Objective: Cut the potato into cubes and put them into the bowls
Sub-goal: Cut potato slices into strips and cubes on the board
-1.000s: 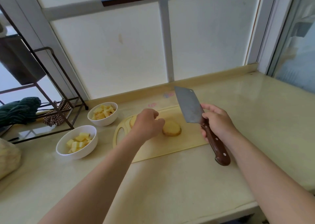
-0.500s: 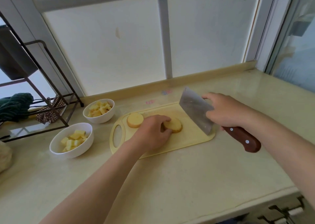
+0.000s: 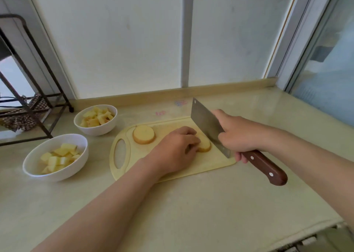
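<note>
Ok, L hand (image 3: 178, 148): fingers curled over potato slice (image 3: 205, 146), pinning it to board (image 3: 134, 161); forearm comes in from lower left
R hand (image 3: 241, 134): gripping knife (image 3: 207, 122) at top of its brown handle; index finger laid along the blade; rest of handle sticks out past the hand
knife: tip end up & away, heel low at board's right edge; cutting edge just beside slice's right side; can't tell if it's into the potato
2nd slice (image 3: 143, 133): flat on board's left part, by the grip hole, apart from L hand
near bowl (image 3: 57, 175): white, on counter (image 3: 191, 203) left of board; pale cubes (image 3: 61, 156) inside
far bowl (image 3: 99, 130): white, behind near bowl, near board's left end; cubes inside too
rack (image 3: 28, 102): dark metal frame, far left; checked cloth (image 3: 21, 117) on lower shelf
</note>
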A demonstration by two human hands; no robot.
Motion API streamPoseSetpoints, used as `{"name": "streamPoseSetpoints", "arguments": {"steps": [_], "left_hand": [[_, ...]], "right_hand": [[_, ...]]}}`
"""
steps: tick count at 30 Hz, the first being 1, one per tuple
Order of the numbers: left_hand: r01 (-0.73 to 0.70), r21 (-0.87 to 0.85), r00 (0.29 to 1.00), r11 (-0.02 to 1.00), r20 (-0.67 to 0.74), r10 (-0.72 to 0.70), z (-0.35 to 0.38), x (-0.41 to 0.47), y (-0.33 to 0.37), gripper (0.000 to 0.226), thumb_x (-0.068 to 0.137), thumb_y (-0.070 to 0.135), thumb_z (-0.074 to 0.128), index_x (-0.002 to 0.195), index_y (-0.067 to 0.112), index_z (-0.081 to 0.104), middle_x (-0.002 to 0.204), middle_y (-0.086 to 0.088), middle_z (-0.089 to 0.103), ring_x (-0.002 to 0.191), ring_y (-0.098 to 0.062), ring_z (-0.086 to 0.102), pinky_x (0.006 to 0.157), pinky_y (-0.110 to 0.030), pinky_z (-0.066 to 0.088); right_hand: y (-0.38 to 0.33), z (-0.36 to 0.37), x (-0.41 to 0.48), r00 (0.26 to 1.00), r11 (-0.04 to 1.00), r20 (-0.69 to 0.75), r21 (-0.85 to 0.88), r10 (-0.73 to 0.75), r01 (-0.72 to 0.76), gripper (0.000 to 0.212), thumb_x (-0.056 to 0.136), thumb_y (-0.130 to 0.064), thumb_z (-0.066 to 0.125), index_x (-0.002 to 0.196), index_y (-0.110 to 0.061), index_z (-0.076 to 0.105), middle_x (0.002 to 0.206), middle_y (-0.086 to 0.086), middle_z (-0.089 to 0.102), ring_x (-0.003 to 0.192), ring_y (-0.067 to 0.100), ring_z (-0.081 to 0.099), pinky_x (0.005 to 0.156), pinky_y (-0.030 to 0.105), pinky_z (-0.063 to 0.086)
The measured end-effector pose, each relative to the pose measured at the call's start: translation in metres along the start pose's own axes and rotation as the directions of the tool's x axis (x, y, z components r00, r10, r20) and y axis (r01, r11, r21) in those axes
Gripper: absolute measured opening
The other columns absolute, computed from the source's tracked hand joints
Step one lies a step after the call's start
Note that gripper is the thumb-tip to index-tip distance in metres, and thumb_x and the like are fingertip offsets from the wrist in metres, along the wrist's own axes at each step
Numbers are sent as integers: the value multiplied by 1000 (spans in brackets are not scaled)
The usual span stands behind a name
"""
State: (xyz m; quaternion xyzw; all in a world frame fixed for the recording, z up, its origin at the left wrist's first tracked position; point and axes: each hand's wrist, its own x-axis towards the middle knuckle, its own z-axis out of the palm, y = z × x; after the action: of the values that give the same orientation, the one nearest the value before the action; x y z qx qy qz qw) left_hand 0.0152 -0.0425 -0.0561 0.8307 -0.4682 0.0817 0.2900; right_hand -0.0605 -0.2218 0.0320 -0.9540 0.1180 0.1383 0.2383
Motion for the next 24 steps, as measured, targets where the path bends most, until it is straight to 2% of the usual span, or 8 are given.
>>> {"name": "streamPoseSetpoints", "arguments": {"steps": [4,10,13,16,18,21,23,24], "left_hand": [[-25,-19,1000,1000,-8,24,-7,-1,-9,20,90,15,67,108,11,75,125,-11,63,105,-20,63,93,-23,46],[-50,12,999,999,-9,50,-9,-5,-10,21,91,9,63,108,9,74,127,-15,61,109,-28,62,94,-26,45],[-54,33,998,998,-9,54,-6,-7,-11,26,89,3,61,111,9,73,124,-13,62,112,-29,58,94,-23,40],[-69,26,997,997,-13,70,-5,-8,-10,23,88,8,63,108,10,74,119,-11,63,104,-26,61,90,-24,43],[-63,5,998,998,-8,63,-6,-7,-9,21,89,13,65,108,11,74,118,-9,62,98,-23,61,87,-26,46],[-54,-2,998,999,-13,54,-6,-6,-10,20,91,14,64,109,12,74,118,-7,62,100,-24,61,89,-34,49],[-51,4,999,999,-10,51,-6,-6,-10,20,91,14,63,109,13,73,118,-7,62,102,-24,60,90,-35,49],[-46,5,999,999,-8,46,-5,-6,-10,21,91,14,63,109,13,73,118,-6,62,103,-25,60,90,-33,48]], "right_hand": [[-9,6,7,999,999,-25,-23,-41,41,86,91,-5,38,157,-50,6,89,23,70,61,38,74,51,45,63],[-19,9,10,999,999,-23,-24,-37,36,95,93,-5,38,157,-57,-10,72,18,71,47,26,65,52,38,62],[-18,11,4,999,1000,-49,5,-24,24,95,94,-5,37,156,-59,-10,71,18,70,45,23,64,52,37,61],[-12,13,-2,997,999,-77,36,-25,27,94,93,-5,36,156,-61,-8,72,18,71,47,25,67,51,35,59],[-10,14,-5,995,998,-97,60,-27,33,94,93,-5,35,156,-61,-5,83,18,72,51,28,69,51,36,59],[-8,18,-9,988,992,-148,111,-37,53,92,96,-5,37,157,-60,-3,119,9,58,53,23,72,49,33,57],[-4,24,-14,981,986,-192,152,-41,71,90,98,-6,37,156,-62,-1,123,5,55,54,23,72,49,34,58],[-1,27,-17,976,982,-213,170,-42,79,89,99,-7,38,156,-63,-1,114,6,63,53,24,71,49,35,59]]}}
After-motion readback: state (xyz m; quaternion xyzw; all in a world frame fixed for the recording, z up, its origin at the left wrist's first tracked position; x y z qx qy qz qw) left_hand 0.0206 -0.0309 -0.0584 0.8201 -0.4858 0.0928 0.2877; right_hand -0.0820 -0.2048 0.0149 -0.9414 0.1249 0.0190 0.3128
